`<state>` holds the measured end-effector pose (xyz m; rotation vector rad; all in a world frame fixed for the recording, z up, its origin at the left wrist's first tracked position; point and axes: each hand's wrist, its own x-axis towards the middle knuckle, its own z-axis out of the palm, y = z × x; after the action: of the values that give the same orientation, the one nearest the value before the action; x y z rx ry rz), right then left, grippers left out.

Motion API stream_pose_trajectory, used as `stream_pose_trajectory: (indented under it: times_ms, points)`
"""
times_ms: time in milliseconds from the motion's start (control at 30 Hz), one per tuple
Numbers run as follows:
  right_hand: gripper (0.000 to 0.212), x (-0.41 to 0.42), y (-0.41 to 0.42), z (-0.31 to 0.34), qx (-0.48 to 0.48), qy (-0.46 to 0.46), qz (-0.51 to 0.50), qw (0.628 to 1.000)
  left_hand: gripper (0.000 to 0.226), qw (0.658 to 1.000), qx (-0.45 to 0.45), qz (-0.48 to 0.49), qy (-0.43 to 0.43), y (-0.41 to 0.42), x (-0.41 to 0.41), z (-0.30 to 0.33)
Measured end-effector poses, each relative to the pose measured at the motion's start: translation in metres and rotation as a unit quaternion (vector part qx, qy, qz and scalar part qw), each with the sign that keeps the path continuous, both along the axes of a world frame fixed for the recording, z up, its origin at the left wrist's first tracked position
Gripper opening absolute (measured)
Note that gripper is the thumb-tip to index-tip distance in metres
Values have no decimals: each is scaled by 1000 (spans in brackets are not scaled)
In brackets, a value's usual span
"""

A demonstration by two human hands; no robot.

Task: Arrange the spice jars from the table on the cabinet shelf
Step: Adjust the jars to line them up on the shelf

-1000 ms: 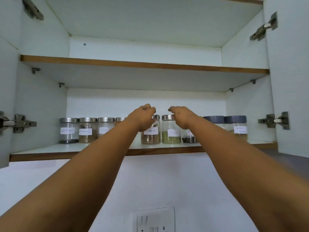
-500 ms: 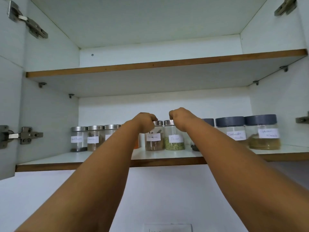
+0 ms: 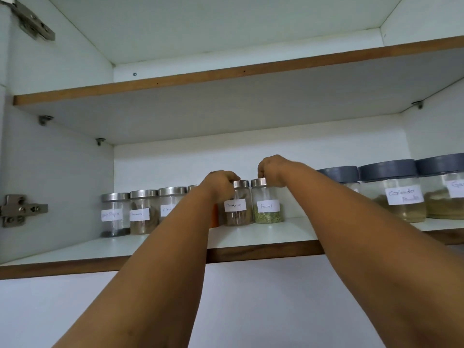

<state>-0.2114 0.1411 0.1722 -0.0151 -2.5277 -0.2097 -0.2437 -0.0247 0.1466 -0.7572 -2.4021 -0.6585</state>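
While I watch through the head camera, my left hand [image 3: 221,183] curls its fingers over the lid of the brown-spice jar [image 3: 236,204], and my right hand [image 3: 272,169] pinches the lid of the fennel jar [image 3: 267,204] at its three o'clock. Both jars stand on the lower shelf [image 3: 263,237], in a row with steel-lidded jars [image 3: 143,212] at nine o'clock and grey-lidded jars [image 3: 391,192] at three. I judge the arranging nearly done; whether any remain on the bench is out of view.

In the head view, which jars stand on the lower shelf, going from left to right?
Pepper jar → second steel-lid jar → clove jar → brown-spice jar under the left hand → fennel jar under the right hand → coriander jar → last grey-lid jar.
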Motion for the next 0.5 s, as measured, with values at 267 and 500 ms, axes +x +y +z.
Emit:
stream_pose_trajectory:
  times_ms: [267, 500]
  points:
    - [32, 0, 9, -12, -94, 59, 67, 992, 52, 999, 9, 1, 42, 1, -9, -6]
    - [31, -11, 8, -17, -132, 85, 95, 983, 51, 997, -17, 6, 74, -8, -15, -7]
